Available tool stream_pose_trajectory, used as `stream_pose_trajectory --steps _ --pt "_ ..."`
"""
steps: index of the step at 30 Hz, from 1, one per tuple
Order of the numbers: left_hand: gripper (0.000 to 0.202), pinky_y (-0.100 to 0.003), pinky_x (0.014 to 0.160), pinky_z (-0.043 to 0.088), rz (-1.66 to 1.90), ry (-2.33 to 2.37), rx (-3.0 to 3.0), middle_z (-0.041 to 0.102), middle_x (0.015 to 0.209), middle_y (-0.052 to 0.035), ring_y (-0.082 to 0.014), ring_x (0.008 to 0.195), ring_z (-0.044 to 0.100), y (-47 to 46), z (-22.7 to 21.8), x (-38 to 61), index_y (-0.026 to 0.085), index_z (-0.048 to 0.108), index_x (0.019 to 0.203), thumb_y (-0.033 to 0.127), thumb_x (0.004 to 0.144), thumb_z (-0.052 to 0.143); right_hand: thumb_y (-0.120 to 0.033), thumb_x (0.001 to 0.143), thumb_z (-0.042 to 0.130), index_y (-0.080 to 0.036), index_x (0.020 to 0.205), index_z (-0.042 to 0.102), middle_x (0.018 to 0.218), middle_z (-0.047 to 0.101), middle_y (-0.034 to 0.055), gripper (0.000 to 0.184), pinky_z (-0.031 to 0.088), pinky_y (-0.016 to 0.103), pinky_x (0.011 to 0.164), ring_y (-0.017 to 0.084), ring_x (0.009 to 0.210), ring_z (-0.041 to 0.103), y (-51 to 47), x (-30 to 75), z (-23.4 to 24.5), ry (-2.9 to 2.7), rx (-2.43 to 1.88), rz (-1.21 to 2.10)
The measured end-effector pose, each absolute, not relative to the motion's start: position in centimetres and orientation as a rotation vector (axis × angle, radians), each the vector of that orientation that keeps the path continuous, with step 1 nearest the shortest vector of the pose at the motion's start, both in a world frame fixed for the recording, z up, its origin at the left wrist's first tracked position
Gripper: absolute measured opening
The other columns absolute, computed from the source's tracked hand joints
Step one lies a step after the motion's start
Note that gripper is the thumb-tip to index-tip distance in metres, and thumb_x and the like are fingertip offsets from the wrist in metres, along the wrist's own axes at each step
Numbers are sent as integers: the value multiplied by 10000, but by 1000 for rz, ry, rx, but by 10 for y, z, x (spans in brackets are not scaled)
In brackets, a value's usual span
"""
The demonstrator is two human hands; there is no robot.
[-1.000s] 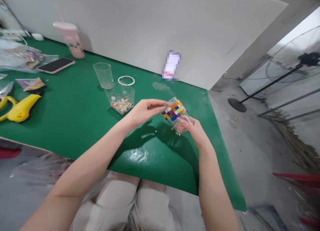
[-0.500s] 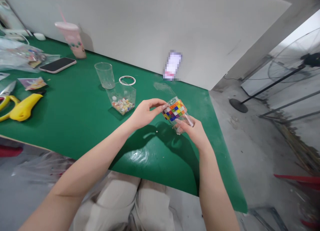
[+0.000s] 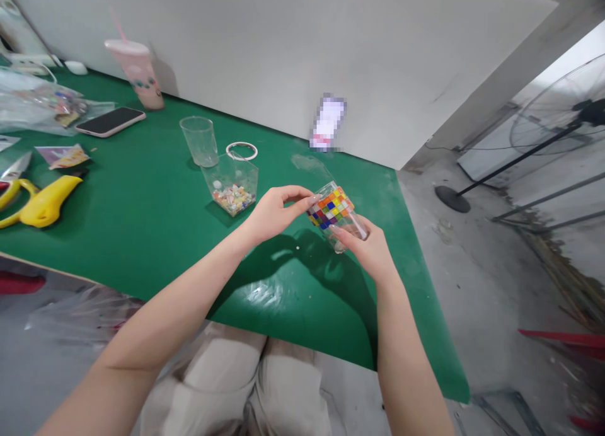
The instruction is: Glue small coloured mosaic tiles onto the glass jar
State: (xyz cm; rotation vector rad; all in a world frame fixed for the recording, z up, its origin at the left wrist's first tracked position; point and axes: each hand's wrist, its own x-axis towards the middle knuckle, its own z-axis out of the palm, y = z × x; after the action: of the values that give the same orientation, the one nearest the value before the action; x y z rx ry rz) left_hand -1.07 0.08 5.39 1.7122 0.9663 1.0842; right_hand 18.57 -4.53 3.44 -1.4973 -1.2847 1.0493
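A clear glass cup covered partly with small coloured mosaic tiles is held tilted above the green table. My right hand grips it from below, fingers wrapped round its base. My left hand is pinched at the cup's tiled side, fingertips touching the tiles; whether a tile sits between them I cannot make out. A clear square tub holding several loose coloured tiles stands to the left of my hands.
An empty clear cup and a white ring stand behind the tub. Further left lie a phone, a pink tumbler with a straw, plastic bags and a yellow tool. A standing fan is on the floor to the right.
Almost nothing: both hands keep hold of the tiled cup, which has shifted very slightly up and right in view.
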Motion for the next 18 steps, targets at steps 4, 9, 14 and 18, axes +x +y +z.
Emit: stream_pose_trajectory --steps 4,9,14,18 --pt "276 -347 972 463 1007 858 1637 713 1121 -65 -216 1069 630 1 57 -15 170 709 1040 343 849 610 -516 593 777 -153 1019 685 671 678 30 567 499 267 511 148 553 602 -44 189 35 -1269 -1466 1097" --pt "303 -376 1018 443 995 818 1638 694 1169 -78 -231 1117 613 2 56 -16 157 699 1070 333 835 625 -525 600 768 -150 1038 688 685 690 37 582 495 264 510 145 550 605 -43 191 35 -1267 -1446 1124" --pt "286 -368 1007 450 1016 864 1758 693 1170 -74 -230 1102 617 3 55 -16 159 693 1076 292 845 588 -520 605 771 -149 1068 680 673 690 26 600 494 257 511 136 540 595 -43 191 35 -1258 -1444 1126" --pt "261 -331 950 478 1046 893 1836 714 1104 -73 -209 1027 640 2 54 -15 145 689 1039 280 857 558 -526 606 763 -145 1083 674 672 691 30 617 495 266 509 147 542 605 -43 190 34 -1268 -1440 1123"
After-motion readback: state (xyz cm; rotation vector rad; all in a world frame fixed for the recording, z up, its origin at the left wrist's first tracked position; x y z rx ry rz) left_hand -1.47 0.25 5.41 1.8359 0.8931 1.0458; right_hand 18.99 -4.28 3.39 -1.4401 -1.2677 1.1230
